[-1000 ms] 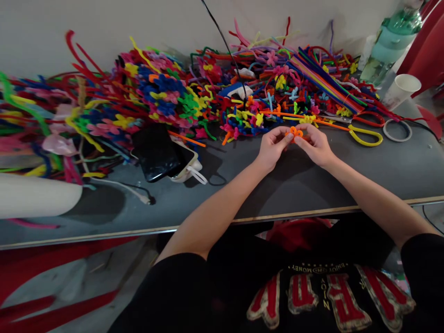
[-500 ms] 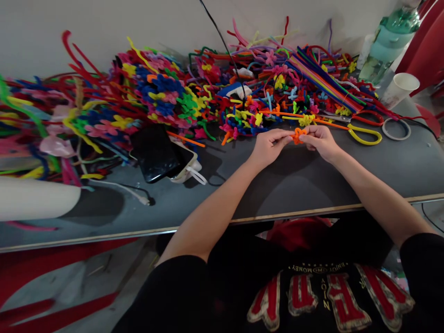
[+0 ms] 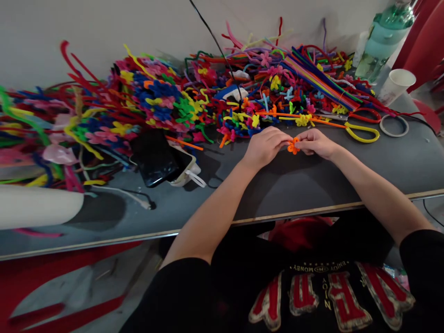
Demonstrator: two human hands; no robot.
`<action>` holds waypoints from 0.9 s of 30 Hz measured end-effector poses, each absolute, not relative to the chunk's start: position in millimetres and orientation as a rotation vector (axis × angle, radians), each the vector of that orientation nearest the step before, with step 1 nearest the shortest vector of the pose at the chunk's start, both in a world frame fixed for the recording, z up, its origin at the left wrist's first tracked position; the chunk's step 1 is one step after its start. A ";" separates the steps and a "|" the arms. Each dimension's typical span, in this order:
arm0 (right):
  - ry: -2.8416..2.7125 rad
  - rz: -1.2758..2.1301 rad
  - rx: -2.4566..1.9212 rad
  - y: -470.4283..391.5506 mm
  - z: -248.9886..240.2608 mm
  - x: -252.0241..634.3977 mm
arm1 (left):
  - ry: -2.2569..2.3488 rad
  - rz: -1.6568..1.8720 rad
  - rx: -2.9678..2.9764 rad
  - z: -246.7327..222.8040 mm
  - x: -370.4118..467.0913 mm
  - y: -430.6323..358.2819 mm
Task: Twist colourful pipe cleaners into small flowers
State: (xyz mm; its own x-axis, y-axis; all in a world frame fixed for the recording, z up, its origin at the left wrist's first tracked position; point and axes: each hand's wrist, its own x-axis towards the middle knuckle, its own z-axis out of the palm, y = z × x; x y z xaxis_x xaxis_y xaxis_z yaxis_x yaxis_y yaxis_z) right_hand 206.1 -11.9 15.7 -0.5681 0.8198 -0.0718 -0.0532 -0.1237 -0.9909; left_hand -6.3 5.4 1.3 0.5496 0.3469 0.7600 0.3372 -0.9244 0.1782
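Between my two hands is a small orange pipe-cleaner flower (image 3: 293, 145), held just above the grey table (image 3: 277, 189). My left hand (image 3: 265, 145) pinches its left side, with the fingers closed. From the right, my right hand (image 3: 317, 142) grips the flower between thumb and forefinger. Just beyond the hands lie a yellow pipe-cleaner flower (image 3: 303, 120) and an orange pipe-cleaner stem (image 3: 331, 122). Scissors with red and yellow handles (image 3: 362, 134) rest to the right of my right hand.
A heap of colourful pipe cleaners and flowers (image 3: 163, 97) runs along the wall. Left of my hands are a black phone (image 3: 156, 157) and a white cable (image 3: 135, 199). A grey ring (image 3: 394, 126), a paper cup (image 3: 397, 85) and a green bottle (image 3: 385, 41) stand at the right.
The orange flower has turned and shows more of its petals below the fingertips. Both hands have shifted slightly down and left in view, still pinching it.
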 end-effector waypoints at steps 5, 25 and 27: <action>-1.598 1.832 -0.845 -13.3 18.4 208.5 | 0.571 1.248 2.981 5.6 -6.2 3.2; -1.993 0.800 -1.350 -15.2 16.4 200.2 | 1.087 0.906 2.192 3.5 4.2 -1.4; -1.915 0.990 -1.274 -12.4 16.0 204.6 | 1.026 0.994 2.271 4.7 1.3 -0.2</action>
State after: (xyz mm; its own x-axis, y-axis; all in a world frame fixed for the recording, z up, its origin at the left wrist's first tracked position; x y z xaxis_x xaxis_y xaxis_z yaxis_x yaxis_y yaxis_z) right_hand 204.6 -12.4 16.0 -0.3366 0.9371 0.0928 0.4660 0.2514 -0.8483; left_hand 1.3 -0.2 4.7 0.4623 0.7781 0.4253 0.4500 -0.6191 0.6436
